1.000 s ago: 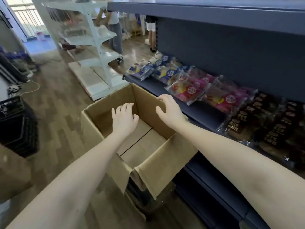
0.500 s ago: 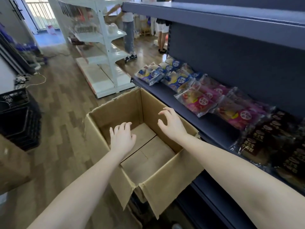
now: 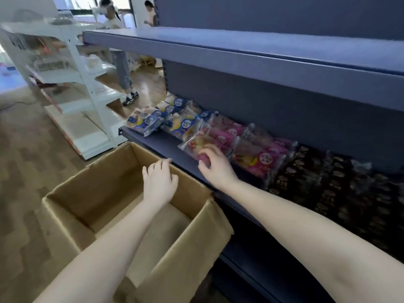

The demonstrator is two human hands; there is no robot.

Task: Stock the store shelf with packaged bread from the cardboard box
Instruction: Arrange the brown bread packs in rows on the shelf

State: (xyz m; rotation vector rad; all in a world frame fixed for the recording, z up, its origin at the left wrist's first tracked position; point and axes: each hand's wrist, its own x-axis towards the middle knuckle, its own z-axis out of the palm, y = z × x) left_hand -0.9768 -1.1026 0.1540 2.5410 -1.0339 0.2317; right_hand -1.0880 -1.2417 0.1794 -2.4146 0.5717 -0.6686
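White rack (image 3: 87, 101) stands at far left. Cardboard box (image 3: 105, 193) sits open on the floor against the dark shelf (image 3: 157, 145). Left hand (image 3: 159, 184) hovers over the box, fingers relaxed, grasping nothing. Blue bread packs (image 3: 148, 121) lie at the shelf's left end. Right hand (image 3: 216, 169) curls its fingers over a pink bread pack (image 3: 196, 145) at the shelf front. Dark packs (image 3: 317, 182) lie further right.
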